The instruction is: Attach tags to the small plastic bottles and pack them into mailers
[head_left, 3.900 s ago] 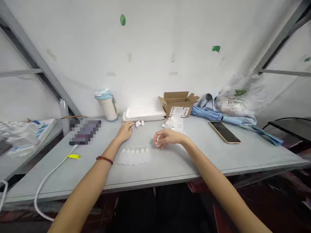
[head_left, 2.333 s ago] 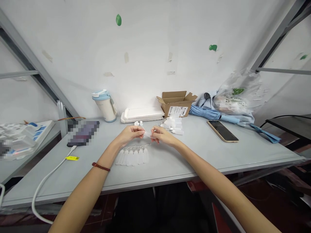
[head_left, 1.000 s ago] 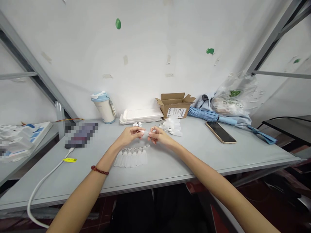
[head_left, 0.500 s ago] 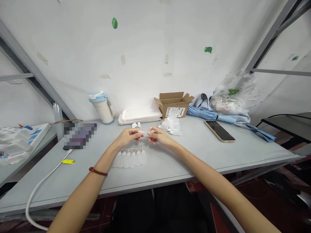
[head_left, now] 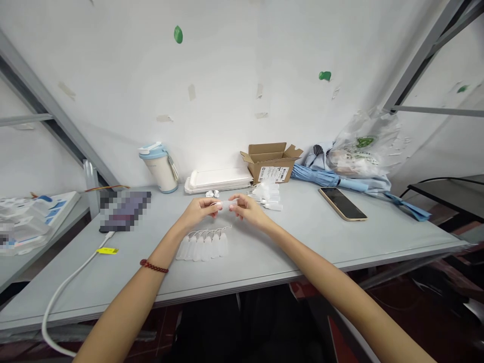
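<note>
1. Left hand and right hand: thumb and fingers of each pinched on opposite ends of a small cloudy tag, held above the table.
2. Handling (judged): light, smooth, perhaps slightly bendy, hardly fragile; best grasped at its ends.
3. Nearer the person: a row of similar tags with strings.
4. Beyond: a loose pile of tags, before the cardboard box.

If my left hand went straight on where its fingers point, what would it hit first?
Probably your right hand, facing it just across the small white piece; depth is hard to judge.
</note>
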`<state>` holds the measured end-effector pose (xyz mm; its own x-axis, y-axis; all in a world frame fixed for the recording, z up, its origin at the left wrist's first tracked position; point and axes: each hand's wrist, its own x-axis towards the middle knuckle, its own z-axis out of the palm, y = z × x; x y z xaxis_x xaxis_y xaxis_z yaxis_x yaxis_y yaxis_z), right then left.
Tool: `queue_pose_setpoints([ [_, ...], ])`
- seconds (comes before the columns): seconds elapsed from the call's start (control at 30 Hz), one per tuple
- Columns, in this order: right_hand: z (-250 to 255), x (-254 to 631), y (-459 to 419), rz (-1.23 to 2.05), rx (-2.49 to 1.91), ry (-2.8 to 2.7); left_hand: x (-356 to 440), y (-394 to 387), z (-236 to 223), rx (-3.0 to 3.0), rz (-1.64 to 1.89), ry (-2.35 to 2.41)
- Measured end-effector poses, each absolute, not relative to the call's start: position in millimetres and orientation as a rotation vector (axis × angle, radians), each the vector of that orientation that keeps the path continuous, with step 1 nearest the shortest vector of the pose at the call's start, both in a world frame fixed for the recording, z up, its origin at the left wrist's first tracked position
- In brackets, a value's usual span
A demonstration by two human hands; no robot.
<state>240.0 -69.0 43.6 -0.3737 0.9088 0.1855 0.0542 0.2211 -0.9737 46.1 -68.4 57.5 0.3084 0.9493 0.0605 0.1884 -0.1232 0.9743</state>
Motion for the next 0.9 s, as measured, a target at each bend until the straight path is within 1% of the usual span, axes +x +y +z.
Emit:
queue_pose_setpoints([
  [0.3, 35.4, 240.6, -60.7, 1.143, -0.867, -1.640, 46.8, -65.7, 51.1, 1.522, 0.817, 1.153],
  [0.67, 35.2, 241.5, -60.2, 1.161, -0.889, -1.632, 51.8, -78.7, 63.8, 1.738, 0.881, 1.096],
  [0.9, 38.3, 241.5, -61.9, 1.200, -0.936, -1.599, 54.2, -76.5, 61.1, 1.780, 0.972, 1.080],
])
